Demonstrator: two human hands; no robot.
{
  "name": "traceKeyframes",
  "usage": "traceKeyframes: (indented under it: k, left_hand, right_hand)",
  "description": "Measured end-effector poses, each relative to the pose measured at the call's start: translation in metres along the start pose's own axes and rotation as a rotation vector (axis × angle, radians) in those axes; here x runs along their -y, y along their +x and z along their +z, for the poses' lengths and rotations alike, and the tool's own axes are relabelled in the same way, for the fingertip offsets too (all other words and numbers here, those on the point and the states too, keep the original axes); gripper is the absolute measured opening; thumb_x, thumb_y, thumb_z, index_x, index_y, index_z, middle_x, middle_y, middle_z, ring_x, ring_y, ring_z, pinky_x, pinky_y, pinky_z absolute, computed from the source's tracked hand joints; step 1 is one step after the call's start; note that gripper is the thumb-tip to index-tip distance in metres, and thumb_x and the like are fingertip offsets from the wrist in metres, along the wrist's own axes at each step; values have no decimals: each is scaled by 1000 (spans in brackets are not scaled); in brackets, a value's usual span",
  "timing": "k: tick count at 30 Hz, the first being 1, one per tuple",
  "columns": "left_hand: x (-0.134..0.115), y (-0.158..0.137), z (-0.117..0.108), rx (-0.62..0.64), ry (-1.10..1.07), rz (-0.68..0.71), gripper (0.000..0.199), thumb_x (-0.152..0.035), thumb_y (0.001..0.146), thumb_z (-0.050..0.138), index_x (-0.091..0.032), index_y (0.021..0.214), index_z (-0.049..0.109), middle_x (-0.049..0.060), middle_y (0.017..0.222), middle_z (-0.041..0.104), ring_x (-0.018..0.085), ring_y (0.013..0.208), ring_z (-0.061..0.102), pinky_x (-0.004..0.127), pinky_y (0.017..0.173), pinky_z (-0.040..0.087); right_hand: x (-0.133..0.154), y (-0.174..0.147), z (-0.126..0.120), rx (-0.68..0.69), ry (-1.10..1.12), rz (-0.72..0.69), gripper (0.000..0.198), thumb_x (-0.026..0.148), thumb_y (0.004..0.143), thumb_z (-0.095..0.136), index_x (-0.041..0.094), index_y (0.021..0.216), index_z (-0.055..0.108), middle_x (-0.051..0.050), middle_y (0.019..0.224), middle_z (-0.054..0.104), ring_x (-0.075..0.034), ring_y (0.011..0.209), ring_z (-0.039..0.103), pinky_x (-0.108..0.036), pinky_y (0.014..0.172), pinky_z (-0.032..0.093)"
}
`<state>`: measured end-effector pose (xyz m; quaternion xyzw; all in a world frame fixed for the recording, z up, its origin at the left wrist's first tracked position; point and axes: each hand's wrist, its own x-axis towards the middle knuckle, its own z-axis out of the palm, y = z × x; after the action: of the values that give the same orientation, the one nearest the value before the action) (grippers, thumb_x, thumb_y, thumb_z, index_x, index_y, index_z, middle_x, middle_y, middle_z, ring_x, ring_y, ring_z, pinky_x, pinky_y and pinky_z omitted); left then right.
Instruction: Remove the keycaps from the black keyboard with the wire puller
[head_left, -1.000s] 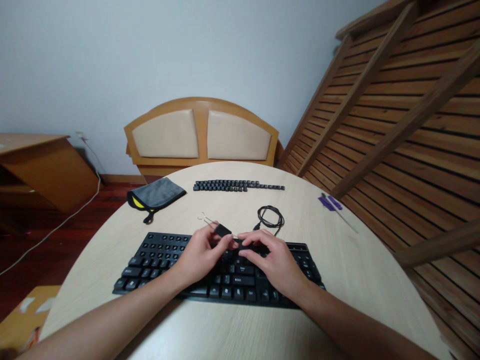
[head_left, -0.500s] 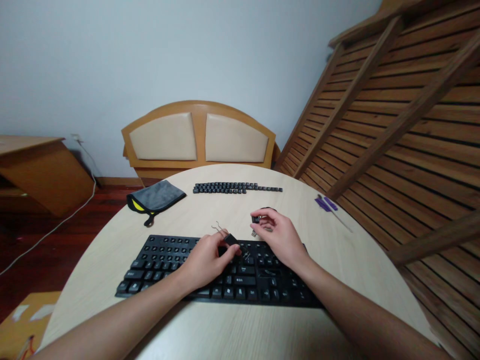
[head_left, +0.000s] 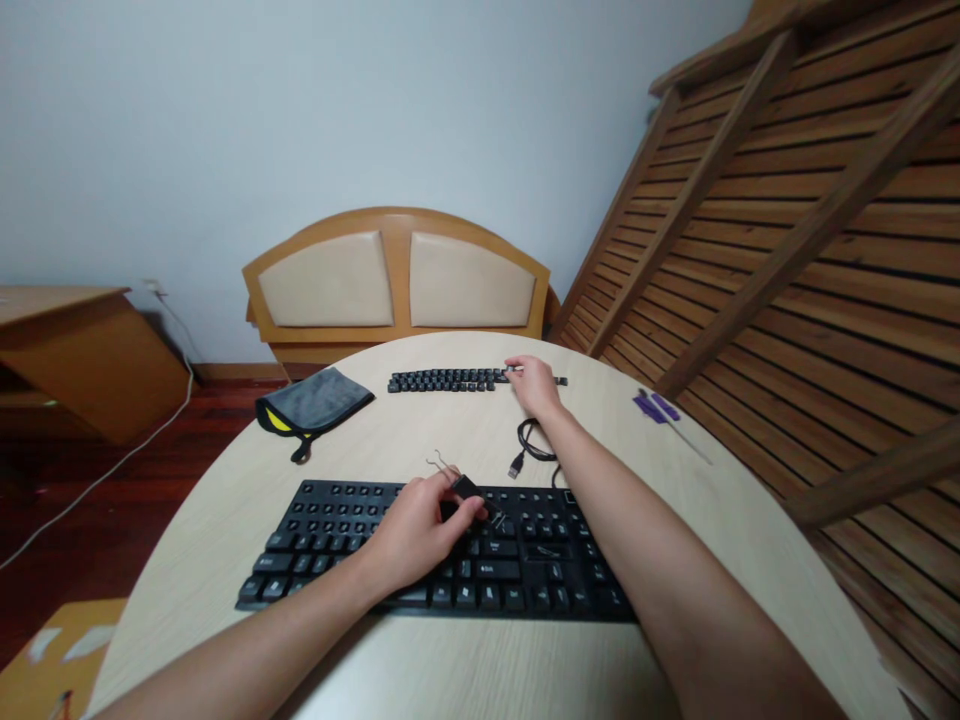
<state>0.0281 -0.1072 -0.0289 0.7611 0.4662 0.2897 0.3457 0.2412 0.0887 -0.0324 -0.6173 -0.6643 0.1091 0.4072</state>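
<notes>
A slatted wood frame [head_left: 795, 280] leans beyond the table's right edge. The round table [head_left: 727, 530] carries everything else, and a headboard [head_left: 399, 275] stands behind its far edge. The keyboard [head_left: 499, 568] lies across the table toward the near edge, bare square sockets showing in its far rows at left. A folded grey cloth [head_left: 322, 405] lies by the left edge. Two lines of black keycaps [head_left: 442, 381] sit near the far edge. The left hand [head_left: 420, 520], over the keyboard, is closed on the puller [head_left: 466, 488], thumb against fingers, wire hooks jutting out. The right hand [head_left: 534, 385] reaches over the right part of the keycaps, fingertips nearly together; whether they grip one, I cannot tell. A purple tool [head_left: 664, 408] lies by the right edge. A coiled cable [head_left: 523, 440] lies between keyboard and keycaps.
</notes>
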Motion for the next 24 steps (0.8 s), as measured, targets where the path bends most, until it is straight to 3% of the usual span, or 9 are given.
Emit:
traceKeyframes:
  k: [7,13,24]
  left_hand:
    - [1,-1,1,-3,5,3,26,-39,93,53,-16,87,63,4,80,75,13,48,55,25,47,35]
    - [0,-1,0,-8,-2,16,25,-38,93,52,-16,88,62,5,82,75,16,60,63,27,54,40]
    - [-2,-1,-1,-11,0,27,24,-37,93,53,-16,87,63,4,80,75,16,59,63,26,53,40]
  right_hand:
    - [-26,-7,16,83,-127,-43,25,15,82,63,19,104,74,-7,101,74,-18,93,68,-27,91,47]
    - [-30,-5,25,127,-187,-67,28,10,82,60,19,105,75,-7,105,74,-18,96,67,-27,96,45]
    - [-31,-5,31,120,-200,-88,32,11,84,56,20,110,72,-7,107,73,-18,95,67,-27,93,46]
